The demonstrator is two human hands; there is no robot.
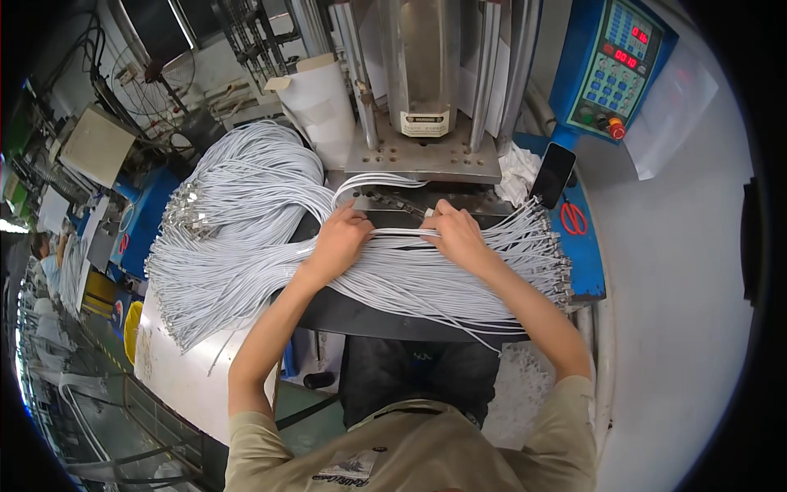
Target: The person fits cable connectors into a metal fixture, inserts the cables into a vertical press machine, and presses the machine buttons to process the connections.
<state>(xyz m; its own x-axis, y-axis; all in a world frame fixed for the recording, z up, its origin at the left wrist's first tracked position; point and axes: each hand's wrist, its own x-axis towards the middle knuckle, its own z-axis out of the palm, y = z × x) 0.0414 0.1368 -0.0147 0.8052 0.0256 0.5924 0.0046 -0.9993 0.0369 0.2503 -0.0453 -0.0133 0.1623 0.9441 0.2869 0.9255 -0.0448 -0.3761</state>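
Observation:
My left hand point(338, 246) is closed, its curled fingers gripping thin white cables point(392, 234) in front of the press. To its right, my right hand point(457, 238) pinches the other end of that stretch of cables. Next to my right fingertips is a small white piece point(428, 213), too small to name surely. Just beyond both hands lies a dark metal mould block point(475, 200), with several white cables curving over its left part. Beneath my hands a wide bundle of white cables point(434, 275) spreads across the dark work surface, with small metal-looking ends at the right.
Above the mould stands the press's steel plate point(422, 160) between upright rods. More coiled cables point(254, 164) are heaped at the left. On the right are a phone point(553, 174), red-handled scissors point(573, 218), a crumpled white cloth point(516, 174) and a blue control panel point(611, 70).

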